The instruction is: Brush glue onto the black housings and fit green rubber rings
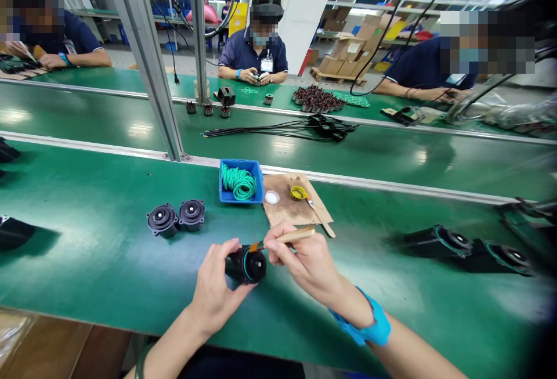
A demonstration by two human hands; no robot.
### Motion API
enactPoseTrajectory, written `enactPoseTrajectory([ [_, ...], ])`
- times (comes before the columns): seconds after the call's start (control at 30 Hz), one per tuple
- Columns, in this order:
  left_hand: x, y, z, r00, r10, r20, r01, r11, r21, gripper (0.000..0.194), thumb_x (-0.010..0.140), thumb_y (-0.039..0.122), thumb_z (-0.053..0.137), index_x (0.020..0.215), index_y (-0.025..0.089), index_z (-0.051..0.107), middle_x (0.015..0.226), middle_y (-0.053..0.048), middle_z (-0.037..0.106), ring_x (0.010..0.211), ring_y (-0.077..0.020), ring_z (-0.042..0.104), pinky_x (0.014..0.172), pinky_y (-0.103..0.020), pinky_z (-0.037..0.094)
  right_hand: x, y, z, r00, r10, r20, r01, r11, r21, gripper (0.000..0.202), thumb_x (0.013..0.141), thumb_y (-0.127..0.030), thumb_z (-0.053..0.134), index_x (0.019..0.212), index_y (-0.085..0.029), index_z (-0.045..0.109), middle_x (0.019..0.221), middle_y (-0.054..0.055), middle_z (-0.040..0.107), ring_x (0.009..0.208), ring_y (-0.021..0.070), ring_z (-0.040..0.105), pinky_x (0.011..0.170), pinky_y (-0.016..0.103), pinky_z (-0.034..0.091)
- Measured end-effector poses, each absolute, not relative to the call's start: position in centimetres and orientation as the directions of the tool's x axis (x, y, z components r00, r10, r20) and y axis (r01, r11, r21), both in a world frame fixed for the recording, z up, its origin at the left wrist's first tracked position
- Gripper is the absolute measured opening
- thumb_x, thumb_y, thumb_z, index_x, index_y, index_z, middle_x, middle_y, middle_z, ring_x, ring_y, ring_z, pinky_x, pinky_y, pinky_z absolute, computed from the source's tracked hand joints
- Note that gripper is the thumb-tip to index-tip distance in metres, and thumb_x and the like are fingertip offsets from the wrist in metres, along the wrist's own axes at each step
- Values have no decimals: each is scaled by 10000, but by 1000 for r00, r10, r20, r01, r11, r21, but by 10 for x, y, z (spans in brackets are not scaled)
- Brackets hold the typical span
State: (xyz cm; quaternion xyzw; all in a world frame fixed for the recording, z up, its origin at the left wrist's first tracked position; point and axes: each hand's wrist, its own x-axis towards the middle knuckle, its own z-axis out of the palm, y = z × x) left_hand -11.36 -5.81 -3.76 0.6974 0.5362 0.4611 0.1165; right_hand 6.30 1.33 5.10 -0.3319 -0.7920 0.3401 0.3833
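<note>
My left hand (216, 283) is wrapped round a black motor housing (235, 265), its round end turned toward the right. A green rubber ring (247, 267) runs round that end. Pinched in my right hand (300, 257) is a small brush with a wooden handle (298, 234); its orange-brown bristles (255, 247) meet the upper rim of the housing at the ring. Beyond my hands, a blue bin (241, 198) holds many green rubber rings (239, 183). Beside it, a stained cardboard sheet (282, 212) carries a yellow-rimmed cap (298, 193), a white lid (272, 197) and a second brush (322, 217).
Two black round covers (176, 219) stand left on the green bench (108, 274). More black housings (467, 248) lie at the right. A metal post (145, 60) rises from the bench rail. Across the conveyor (270, 150), a co-worker (256, 48) handles a part; others sit at either side.
</note>
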Motion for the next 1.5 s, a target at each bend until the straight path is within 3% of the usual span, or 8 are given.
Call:
enactPoseTrajectory([
  [0.47, -111, -58, -37, -6, 845, 534, 644, -405, 649, 661, 823, 326, 712, 1365, 221, 350, 1049, -91, 662, 952, -244, 671, 834, -382, 578, 57, -14, 46, -619, 649, 442, 279, 708, -648, 224, 1015, -288, 426, 859, -219, 572, 716, 33, 649, 593, 145, 597, 581, 255, 483],
  [0.73, -113, -57, -28, -81, 952, 296, 482, -222, 848, 841, 640, 167, 833, 1325, 252, 353, 1006, -20, 696, 898, -200, 708, 860, -378, 587, 75, -14, 46, -806, 391, 443, 127, 847, -517, 221, 972, -176, 396, 882, -214, 594, 672, 43, 615, 567, 173, 523, 561, 301, 436],
  [0.93, -119, -53, -29, -88, 984, 154, 286, -124, 950, 901, 536, 132, 896, 1275, 260, 397, 1003, -5, 682, 947, -201, 707, 925, -408, 579, 89, -2, 49, -877, 305, 372, 76, 852, -518, 361, 1021, -261, 296, 875, -220, 624, 680, 53, 612, 607, 186, 510, 594, 316, 422],
  [1.1, -124, -52, -34, -59, 997, 57, 166, -46, 985, 889, 527, 81, 883, 1261, 261, 415, 1067, -28, 665, 1023, -200, 683, 969, -405, 551, 106, 4, 45, -799, 438, 411, 44, 725, -687, 365, 1031, -343, 338, 859, -227, 639, 671, 39, 607, 598, 176, 512, 595, 316, 417],
  [1.23, -129, -52, -30, 3, 1000, 5, 207, -6, 978, 859, 601, 82, 839, 1310, 270, 391, 1173, -78, 678, 1108, -233, 662, 1058, -482, 463, 121, 0, 30, -425, 762, 489, -2, 540, -842, 288, 1021, -401, 398, 967, -259, 642, 713, 23, 630, 643, 183, 564, 641, 329, 459],
  [1.3, -130, -49, -24, 51, 999, -14, 264, 0, 965, 874, 633, 106, 828, 1353, 280, 364, 1208, -90, 685, 1142, -255, 651, 1077, -511, 432, 122, -3, 24, -277, 853, 442, 77, 478, -875, 278, 1031, -382, 379, 991, -252, 622, 784, 37, 671, 712, 190, 609, 693, 337, 479],
  [1.4, -125, -43, -19, 154, 988, -29, 290, -17, 957, 897, 662, 125, 812, 1394, 293, 320, 1243, -93, 679, 1144, -259, 654, 1062, -502, 451, 114, -10, 19, -268, 907, 326, 253, 393, -884, 191, 1003, -388, 459, 920, -236, 540, 952, 65, 712, 858, 202, 664, 767, 331, 495],
  [1.5, -110, -37, -25, 243, 970, 20, 251, -83, 964, 876, 688, 138, 788, 1397, 287, 296, 1251, -100, 656, 1114, -241, 667, 1041, -476, 485, 99, -23, 17, -336, 899, 281, 397, 406, -823, 376, 810, -451, 734, 904, -242, 436, 1084, 101, 684, 1010, 263, 659, 821, 357, 507],
])
